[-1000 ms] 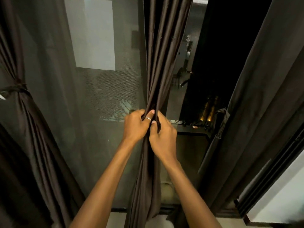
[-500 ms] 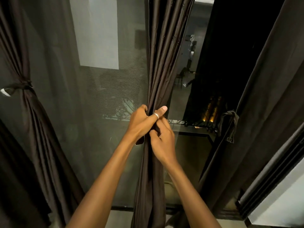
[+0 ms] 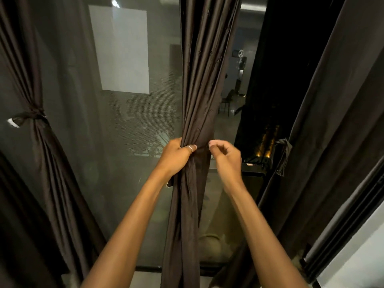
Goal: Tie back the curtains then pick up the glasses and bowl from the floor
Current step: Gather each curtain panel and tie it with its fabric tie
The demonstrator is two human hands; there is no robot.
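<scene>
Dark brown pleated cloth: the left curtain [image 3: 44, 154] is cinched by a knotted band [image 3: 34, 115]. At centre the left hand [image 3: 176, 157] grips the bunched middle curtain [image 3: 204, 80] in a fist; the right hand [image 3: 226, 157] curls at its edge, and I cannot tell if it holds anything. A limp strap [image 3: 283, 154] hangs by the smooth right curtain [image 3: 332, 121]

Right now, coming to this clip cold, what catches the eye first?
Dead centre, both hands work the bunched middle curtain: the left hand grips it, and the right hand pinches at its right edge. The left curtain is already tied back; a loose tie hangs at the right.
</scene>
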